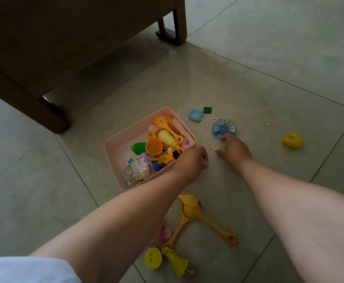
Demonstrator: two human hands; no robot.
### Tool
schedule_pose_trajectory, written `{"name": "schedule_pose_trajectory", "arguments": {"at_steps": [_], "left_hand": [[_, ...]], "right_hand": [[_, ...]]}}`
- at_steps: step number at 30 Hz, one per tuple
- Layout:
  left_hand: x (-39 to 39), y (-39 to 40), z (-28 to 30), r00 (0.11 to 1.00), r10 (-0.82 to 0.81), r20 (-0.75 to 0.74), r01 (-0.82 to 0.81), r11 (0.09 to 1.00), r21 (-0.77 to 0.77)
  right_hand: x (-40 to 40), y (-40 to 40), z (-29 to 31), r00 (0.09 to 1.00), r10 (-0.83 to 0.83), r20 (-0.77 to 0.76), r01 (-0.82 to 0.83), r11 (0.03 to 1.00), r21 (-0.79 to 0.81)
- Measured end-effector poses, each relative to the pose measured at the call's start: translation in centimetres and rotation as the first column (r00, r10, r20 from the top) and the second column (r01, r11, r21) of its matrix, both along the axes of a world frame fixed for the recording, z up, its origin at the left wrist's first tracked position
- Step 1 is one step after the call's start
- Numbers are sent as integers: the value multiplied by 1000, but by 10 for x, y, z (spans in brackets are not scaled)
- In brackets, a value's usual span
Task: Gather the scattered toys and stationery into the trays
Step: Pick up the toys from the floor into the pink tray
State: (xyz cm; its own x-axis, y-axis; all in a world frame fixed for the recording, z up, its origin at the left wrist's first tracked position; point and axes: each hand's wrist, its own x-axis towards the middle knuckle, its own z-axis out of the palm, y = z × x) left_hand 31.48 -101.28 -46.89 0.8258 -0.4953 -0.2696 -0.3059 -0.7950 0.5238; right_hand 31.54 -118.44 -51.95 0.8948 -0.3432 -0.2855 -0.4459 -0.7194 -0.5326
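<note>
A pink tray (pixel 114 158) stands on the tiled floor, full of several plastic toys such as a yellow fork, an orange cup and a green piece. My left hand (pixel 189 161) hovers at the tray's right rim, its fingers curled around small pale pieces. My right hand (pixel 235 149) rests on the floor to the right with its fingers spread. Its fingertips touch a round blue disc toy (pixel 224 127) and its thumb lies beside a pale wooden puzzle piece (pixel 215 147).
On the floor lie a light blue square cup (pixel 195 115), a green tile (pixel 207 109), another puzzle piece (pixel 268 124) and a yellow toy (pixel 292 139). Yellow ladles (pixel 191 209), a pink toy (pixel 166 233), a yellow face disc (pixel 153 258) and a doll (pixel 177 262) lie near me. Wooden furniture (pixel 44 103) stands at the left.
</note>
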Motion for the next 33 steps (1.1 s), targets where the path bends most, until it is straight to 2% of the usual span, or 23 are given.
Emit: {"name": "schedule_pose_trajectory", "arguments": {"at_steps": [4,7,11,16,18,21,24,26,27,31,33], "left_hand": [[12,21,26,992,108,62,-99,986,-133],[21,43,36,973,219,75,-204,963,-177],[29,76,40,933,336,127,-317,937,-144],[30,90,42,908,388,156,-387,921,-38],[31,94,44,894,421,154,-425,905,-10],[34,102,45,857,494,145,-502,864,22],[34,106,48,853,502,139,-515,853,80],[34,109,51,859,485,163,-504,858,103],[35,111,52,857,484,176,-505,857,102],[32,117,54,881,429,200,-451,889,80],[26,117,55,938,292,185,-315,943,112]], "right_hand": [[4,9,-1,1000,-21,-10,21,1000,-22],[6,21,-6,998,-53,19,53,998,-21],[12,36,-2,998,-58,-1,58,998,-11],[13,38,4,996,4,-89,-6,1000,-18],[18,39,17,997,-74,-18,75,994,78],[33,48,41,958,-201,204,145,955,257],[41,74,71,955,-87,284,-13,943,332],[41,93,83,973,54,226,-150,887,436],[40,101,85,969,126,211,-208,879,429],[31,114,84,929,258,265,-317,924,213],[22,112,86,896,397,197,-428,891,152]]}}
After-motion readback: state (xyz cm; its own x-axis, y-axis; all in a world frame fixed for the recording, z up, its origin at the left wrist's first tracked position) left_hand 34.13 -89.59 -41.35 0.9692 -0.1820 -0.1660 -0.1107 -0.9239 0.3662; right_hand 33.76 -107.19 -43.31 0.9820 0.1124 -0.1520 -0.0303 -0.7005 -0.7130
